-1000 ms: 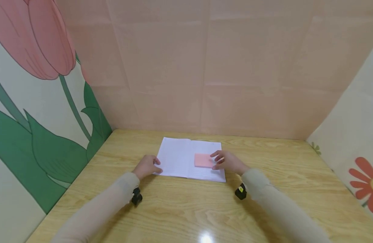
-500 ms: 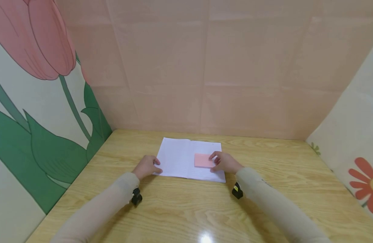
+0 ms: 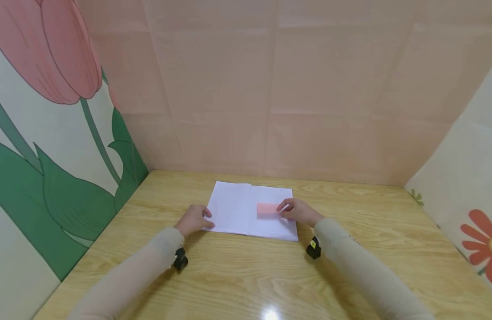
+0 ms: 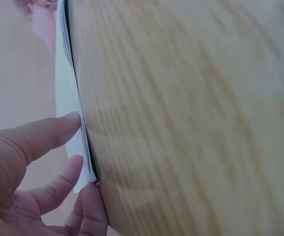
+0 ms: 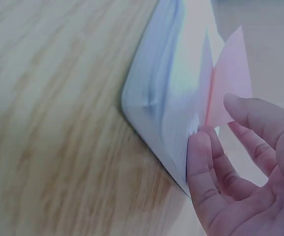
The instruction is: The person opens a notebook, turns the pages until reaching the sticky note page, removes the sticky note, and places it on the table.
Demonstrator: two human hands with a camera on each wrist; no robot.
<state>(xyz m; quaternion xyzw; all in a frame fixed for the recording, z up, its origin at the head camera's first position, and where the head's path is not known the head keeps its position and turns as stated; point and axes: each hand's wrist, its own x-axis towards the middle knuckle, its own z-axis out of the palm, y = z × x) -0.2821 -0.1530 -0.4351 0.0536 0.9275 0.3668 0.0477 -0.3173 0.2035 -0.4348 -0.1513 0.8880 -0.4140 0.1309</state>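
An open notebook (image 3: 230, 206) with white lined pages lies flat on the wooden table. On its right page is a pink sticky note (image 3: 267, 208), its near edge raised off the paper. My right hand (image 3: 300, 211) pinches this raised edge. In the right wrist view, the thumb of the right hand (image 5: 260, 172) lies against the tilted sticky note (image 5: 233, 81), other fingers close to the page. At the notebook's near left corner rests my left hand (image 3: 194, 220). The left wrist view has the left hand's (image 4: 39, 182) thumb and fingers touching the page and its edge.
The wooden table (image 3: 238, 275) spreads around the notebook. A pink-beige backdrop (image 3: 310, 89) stands behind it, with flower-printed panels at left and right. A black wrist camera (image 3: 180, 259) hangs under the left sleeve, another black camera (image 3: 313, 248) under the right.
My right hand moved left onto the pink sticky note, and the note's near edge came up from the page. My left hand stayed in place on the notebook.
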